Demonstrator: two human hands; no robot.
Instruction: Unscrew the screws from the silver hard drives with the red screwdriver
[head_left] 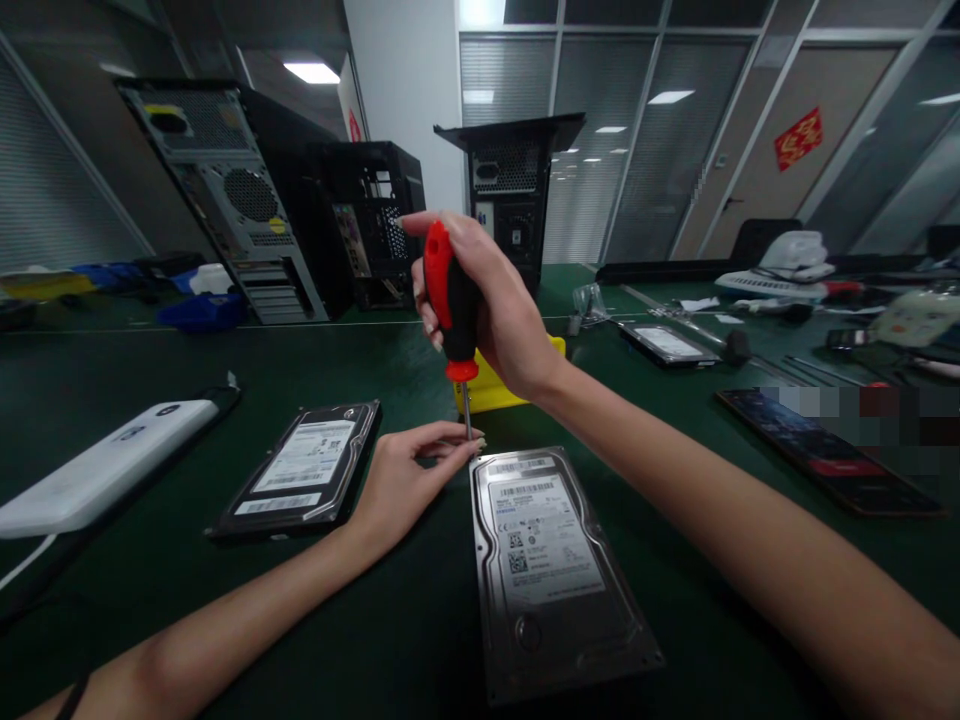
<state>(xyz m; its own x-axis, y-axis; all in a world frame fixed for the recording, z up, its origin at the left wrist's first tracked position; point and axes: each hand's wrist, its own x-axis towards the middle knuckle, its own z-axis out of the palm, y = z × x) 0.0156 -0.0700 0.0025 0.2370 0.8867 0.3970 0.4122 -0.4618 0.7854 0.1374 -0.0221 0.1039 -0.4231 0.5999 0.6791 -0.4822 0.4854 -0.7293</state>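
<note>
A screwdriver [450,300] with a red and black handle stands almost upright in my right hand [502,300], whose fingers wrap round the grip. Its tip meets the far left corner of a silver hard drive [551,540] that lies label up in front of me. At that corner my left hand [412,470] pinches the lower end of the screwdriver's shaft between thumb and fingers. Whether a screw sits under the tip is hidden by the fingertips. Left of my left hand rests a second hard drive [307,465], also label up.
Behind my right hand is a yellow box [499,385]. A white device [105,465] lies at the left, a phone [825,450] at the right. Another hard drive [667,343] rests farther back. Computer cases [247,200] stand along the rear, with blue bins [202,310] beside them.
</note>
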